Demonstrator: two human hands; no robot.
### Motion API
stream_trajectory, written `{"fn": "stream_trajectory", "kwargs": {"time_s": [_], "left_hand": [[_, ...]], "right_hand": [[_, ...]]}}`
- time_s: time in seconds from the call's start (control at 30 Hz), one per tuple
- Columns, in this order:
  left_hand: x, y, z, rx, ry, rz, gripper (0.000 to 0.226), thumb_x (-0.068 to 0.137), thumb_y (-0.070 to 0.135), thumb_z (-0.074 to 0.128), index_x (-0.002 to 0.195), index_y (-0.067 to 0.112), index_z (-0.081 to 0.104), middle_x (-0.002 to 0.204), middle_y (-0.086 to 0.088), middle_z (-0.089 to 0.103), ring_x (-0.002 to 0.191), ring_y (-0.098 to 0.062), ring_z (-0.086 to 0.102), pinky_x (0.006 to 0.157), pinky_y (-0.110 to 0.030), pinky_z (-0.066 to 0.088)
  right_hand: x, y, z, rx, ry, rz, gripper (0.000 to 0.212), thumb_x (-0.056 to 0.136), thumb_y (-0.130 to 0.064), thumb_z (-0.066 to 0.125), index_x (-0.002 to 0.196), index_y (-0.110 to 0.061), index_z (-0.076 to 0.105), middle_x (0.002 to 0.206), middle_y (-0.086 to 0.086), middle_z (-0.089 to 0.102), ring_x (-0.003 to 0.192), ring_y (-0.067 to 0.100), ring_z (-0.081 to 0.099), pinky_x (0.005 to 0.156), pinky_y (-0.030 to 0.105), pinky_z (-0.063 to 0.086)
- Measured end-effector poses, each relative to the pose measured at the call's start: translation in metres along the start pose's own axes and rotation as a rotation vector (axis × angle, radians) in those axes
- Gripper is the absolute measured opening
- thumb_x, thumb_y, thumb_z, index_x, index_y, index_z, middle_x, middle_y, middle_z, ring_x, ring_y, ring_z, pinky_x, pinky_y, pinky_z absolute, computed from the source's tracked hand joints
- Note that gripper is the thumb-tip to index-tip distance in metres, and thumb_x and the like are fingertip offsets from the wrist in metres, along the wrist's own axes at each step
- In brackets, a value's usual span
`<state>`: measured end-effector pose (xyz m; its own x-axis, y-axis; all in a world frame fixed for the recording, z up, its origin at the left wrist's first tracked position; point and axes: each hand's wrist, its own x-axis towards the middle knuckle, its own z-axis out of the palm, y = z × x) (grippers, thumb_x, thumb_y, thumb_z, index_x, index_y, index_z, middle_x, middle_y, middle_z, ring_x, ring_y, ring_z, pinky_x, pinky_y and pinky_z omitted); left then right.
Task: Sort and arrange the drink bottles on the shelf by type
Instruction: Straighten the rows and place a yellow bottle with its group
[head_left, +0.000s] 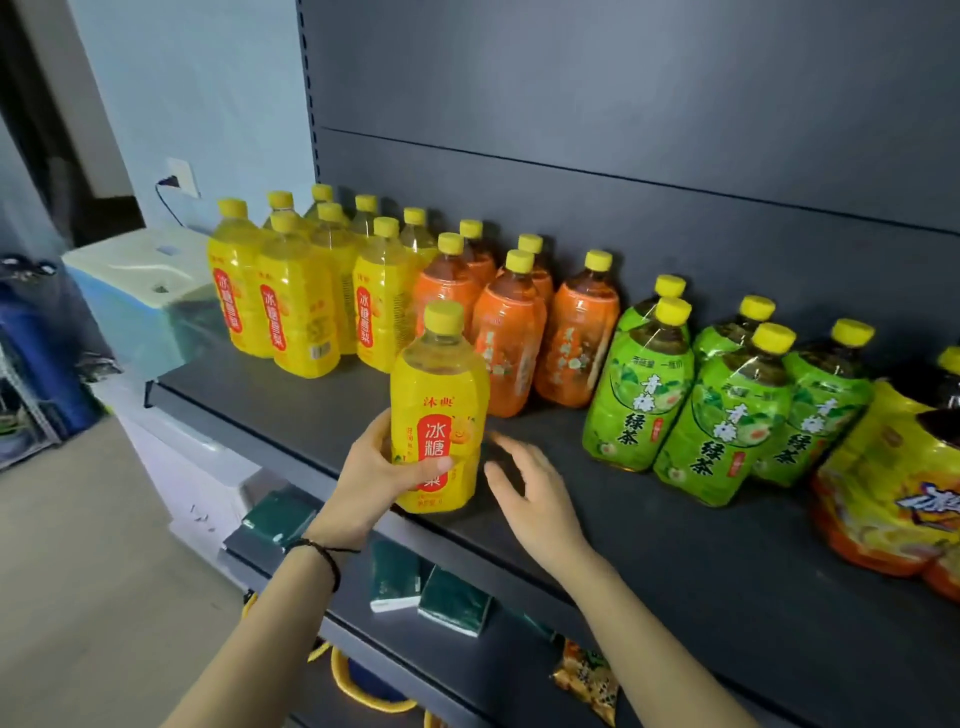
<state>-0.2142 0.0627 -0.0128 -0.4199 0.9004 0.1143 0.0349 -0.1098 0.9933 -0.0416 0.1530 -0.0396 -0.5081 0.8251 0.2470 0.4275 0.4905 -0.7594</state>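
Nearest, on the lower shelf under the arms, lie dark green packets (452, 603) and a snack bag (587, 680), apart from the sorting.

Just above, at the near edge of the shelf (675, 571), the left hand (371, 475) grasps a yellow bottle (439, 410) round its lower half, fingers wrapped across the red label and thumb behind. The bottle stands upright, long axis vertical, yellow cap up, label facing the person. Its base is at or just above the shelf edge; whether it rests there cannot be told. The low grip probably keeps the tall, full bottle steady while it is carried or slid.

The right hand (530, 493) is released: fingers spread and slightly curled, holding nothing, hovering just right of the bottle over bare shelf. It looks ready to steady the bottle or to take the next one.

Farther back the bottles already stand in groups by label colour, all upright with yellow caps. The yellow group (291, 306) is far left, the orange group (509, 332) in the middle, the green group (727, 400) to the right, and a wrapped pack (893, 483) at the far right edge. The held bottle matches the yellow group but sits in front of the orange one, well apart from its kind. So the step in hand seems to be taking it leftward and back to join the yellow rows.
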Motion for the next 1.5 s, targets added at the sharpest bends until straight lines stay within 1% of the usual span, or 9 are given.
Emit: {"fn": "stream_trajectory", "kwargs": {"time_s": [0.1, 0.23, 0.37, 0.47, 0.53, 0.67, 0.87, 1.0, 1.5], "left_hand": [[0.017, -0.002, -0.018, 0.024, 0.012, 0.006, 0.098, 0.031, 0.063, 0.087, 0.117, 0.028, 0.056, 0.102, 0.008, 0.073, 0.093, -0.008, 0.069, 0.068, -0.019, 0.055], [0.036, -0.006, -0.04, 0.057, 0.054, 0.036, 0.104, 0.033, 0.065, 0.086, 0.123, 0.023, 0.054, 0.105, 0.006, 0.072, 0.093, -0.007, 0.069, 0.067, -0.016, 0.054], [0.055, -0.008, -0.061, 0.078, 0.09, 0.041, 0.112, 0.035, 0.062, 0.087, 0.13, 0.024, 0.04, 0.116, 0.009, 0.063, 0.096, -0.002, 0.066, 0.068, -0.016, 0.054], [0.074, -0.011, -0.074, 0.1, 0.122, 0.056, 0.093, 0.057, 0.033, 0.09, 0.125, 0.03, 0.027, 0.116, 0.011, 0.055, 0.1, -0.001, 0.059, 0.08, -0.025, 0.053], [0.085, -0.012, -0.082, 0.135, 0.13, 0.071, 0.083, 0.066, 0.023, 0.084, 0.129, 0.024, 0.029, 0.115, 0.009, 0.055, 0.101, -0.002, 0.057, 0.086, -0.032, 0.052], [0.103, -0.016, -0.093, 0.27, 0.225, 0.119, 0.076, 0.071, 0.03, 0.08, 0.136, 0.015, 0.042, 0.125, 0.001, 0.055, 0.109, -0.015, 0.055, 0.094, -0.039, 0.05], [0.103, -0.023, -0.063, 0.307, 0.474, 0.197, 0.1, 0.064, 0.033, 0.087, 0.143, 0.01, 0.029, 0.141, -0.013, 0.038, 0.132, -0.028, 0.038, 0.109, -0.044, 0.037], [0.109, -0.018, -0.052, 0.412, 0.603, 0.158, 0.102, 0.059, 0.027, 0.09, 0.141, 0.008, 0.032, 0.14, -0.018, 0.038, 0.13, -0.036, 0.037, 0.103, -0.05, 0.037], [0.135, -0.031, -0.082, 0.409, 0.479, 0.227, 0.098, 0.067, 0.034, 0.085, 0.146, 0.014, 0.029, 0.142, -0.01, 0.036, 0.129, -0.026, 0.043, 0.097, -0.036, 0.041]], "right_hand": [[0.009, 0.012, 0.012, -0.415, -0.067, -0.063, 0.044, 0.096, -0.037, 0.048, 0.139, -0.026, 0.047, 0.144, -0.004, 0.047, 0.134, 0.019, 0.039, 0.109, 0.04, 0.032], [0.014, 0.016, 0.021, -0.589, -0.059, -0.142, 0.041, 0.096, -0.037, 0.043, 0.136, -0.031, 0.05, 0.145, -0.004, 0.046, 0.136, 0.018, 0.036, 0.107, 0.042, 0.029], [0.014, 0.017, 0.023, -0.585, -0.074, -0.112, 0.039, 0.097, -0.038, 0.043, 0.136, -0.035, 0.05, 0.146, -0.006, 0.044, 0.138, 0.015, 0.034, 0.109, 0.041, 0.026], [0.015, 0.013, 0.024, -0.595, -0.073, -0.09, 0.04, 0.098, -0.038, 0.042, 0.137, -0.036, 0.048, 0.147, -0.008, 0.042, 0.138, 0.014, 0.032, 0.11, 0.04, 0.024], [0.013, 0.01, 0.024, -0.604, -0.086, -0.066, 0.04, 0.099, -0.037, 0.041, 0.138, -0.036, 0.046, 0.148, -0.008, 0.04, 0.14, 0.014, 0.029, 0.112, 0.039, 0.022], [0.009, 0.006, 0.022, -0.604, -0.097, -0.03, 0.04, 0.099, -0.038, 0.039, 0.139, -0.037, 0.044, 0.15, -0.01, 0.038, 0.141, 0.012, 0.026, 0.112, 0.035, 0.02], [0.007, 0.004, 0.023, -0.597, -0.102, 0.013, 0.04, 0.1, -0.039, 0.039, 0.14, -0.039, 0.042, 0.152, -0.013, 0.036, 0.143, 0.009, 0.024, 0.114, 0.032, 0.018], [0.007, 0.003, 0.025, -0.587, -0.094, 0.022, 0.04, 0.099, -0.039, 0.042, 0.139, -0.04, 0.044, 0.151, -0.014, 0.037, 0.144, 0.008, 0.024, 0.114, 0.031, 0.018], [0.006, 0.005, 0.024, -0.556, -0.091, 0.058, 0.039, 0.099, -0.041, 0.043, 0.138, -0.039, 0.046, 0.151, -0.017, 0.036, 0.144, 0.005, 0.022, 0.115, 0.029, 0.017]]}}
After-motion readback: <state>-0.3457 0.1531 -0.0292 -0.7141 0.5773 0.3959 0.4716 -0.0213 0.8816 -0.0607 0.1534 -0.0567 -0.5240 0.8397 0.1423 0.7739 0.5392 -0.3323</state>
